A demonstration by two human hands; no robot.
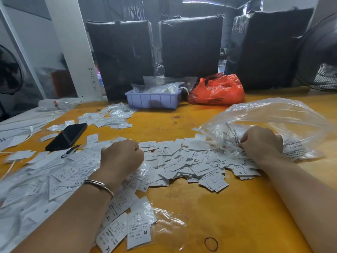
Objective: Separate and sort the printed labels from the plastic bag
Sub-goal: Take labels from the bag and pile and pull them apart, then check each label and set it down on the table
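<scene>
Black phone (66, 136), lilac tray (153, 100), red bag (218, 91) — three black-wrapped bundles (190, 45) behind.

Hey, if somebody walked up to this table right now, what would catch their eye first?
Probably the heap of white printed labels spread across the middle of the yellow table, with the left hand resting in it. Next, the big clear plastic bag on the right, its mouth gripped by the right hand. Behind them, a bright red bag sits beside a lilac tray.
</scene>
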